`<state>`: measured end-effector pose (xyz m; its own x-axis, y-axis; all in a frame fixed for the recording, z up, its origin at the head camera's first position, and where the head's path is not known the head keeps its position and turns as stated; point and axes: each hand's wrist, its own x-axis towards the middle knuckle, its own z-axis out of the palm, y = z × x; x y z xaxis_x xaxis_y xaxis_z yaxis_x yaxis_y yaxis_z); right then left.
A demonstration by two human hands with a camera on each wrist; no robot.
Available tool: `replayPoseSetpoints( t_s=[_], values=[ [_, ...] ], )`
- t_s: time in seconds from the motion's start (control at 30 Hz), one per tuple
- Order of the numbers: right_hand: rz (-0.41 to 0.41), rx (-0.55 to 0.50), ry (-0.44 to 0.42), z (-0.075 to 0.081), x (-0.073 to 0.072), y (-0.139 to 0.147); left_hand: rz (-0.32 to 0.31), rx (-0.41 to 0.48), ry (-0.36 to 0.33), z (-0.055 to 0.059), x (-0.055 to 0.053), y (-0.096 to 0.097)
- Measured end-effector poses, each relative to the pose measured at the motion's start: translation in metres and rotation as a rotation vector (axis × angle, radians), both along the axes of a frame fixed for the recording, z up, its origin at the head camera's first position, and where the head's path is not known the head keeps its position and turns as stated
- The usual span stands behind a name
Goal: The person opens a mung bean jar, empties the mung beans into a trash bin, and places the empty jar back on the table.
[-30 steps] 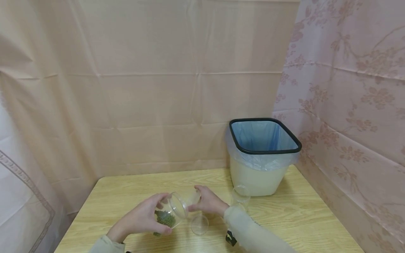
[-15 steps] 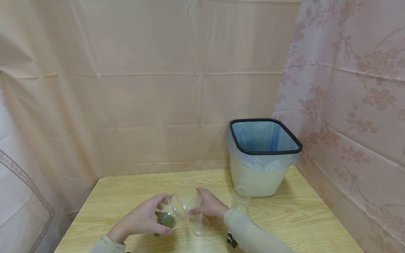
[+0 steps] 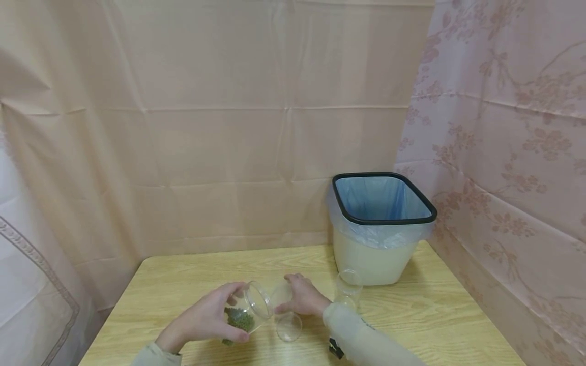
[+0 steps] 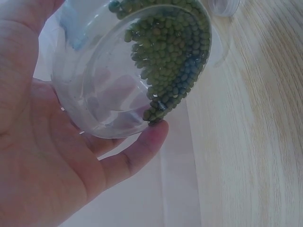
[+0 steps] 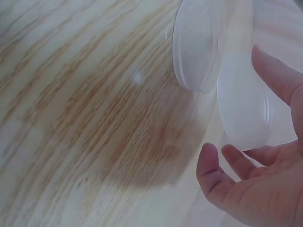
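Note:
My left hand [image 3: 206,311] grips a clear plastic jar [image 3: 262,301], tilted on its side with its mouth toward the right. Green mung beans [image 4: 165,56] lie gathered along the jar's lower side in the left wrist view. Facing that mouth, my right hand [image 3: 303,296] holds a translucent round lid [image 5: 242,104] by its edge, between thumb and fingers. The lid stands on edge, close to the jar's rim; whether they touch I cannot tell. Below it, a second round clear lid [image 3: 289,327] lies on the table.
Another clear container [image 3: 349,282] stands right of my right hand, in front of a cream bin [image 3: 366,259] with a black rim and bluish liner. All of this is on a wood-grain table [image 3: 435,315]. Curtains hang behind and at the sides.
My right hand has lowered slightly and turned the lid, so more of its face shows. The left hand and the tilted jar have barely moved.

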<state>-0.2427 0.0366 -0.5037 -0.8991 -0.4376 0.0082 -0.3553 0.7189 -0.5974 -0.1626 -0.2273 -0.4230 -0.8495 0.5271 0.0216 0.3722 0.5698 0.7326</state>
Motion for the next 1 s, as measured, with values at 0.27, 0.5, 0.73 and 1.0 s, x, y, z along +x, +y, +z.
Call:
replayPoseSetpoints(
  t_s=[0.27,0.5,0.73,1.0],
  values=[
    [-0.054,0.041,0.043,0.0006,0.0022,0.0004,-0.008,0.003,-0.015,-0.0013,0.0008,-0.0009],
    [-0.07,0.092,0.05,0.0005,0.0037,0.002,-0.003,-0.011,-0.008,-0.0036,0.0003,-0.0012],
    [-0.067,0.147,0.058,-0.0016,0.0001,0.0025,-0.021,-0.008,-0.022,-0.0025,-0.0007,0.0007],
    [-0.104,0.088,-0.004,-0.0021,-0.0059,0.0005,-0.051,-0.077,0.041,-0.0065,-0.0051,0.0034]
  ],
)
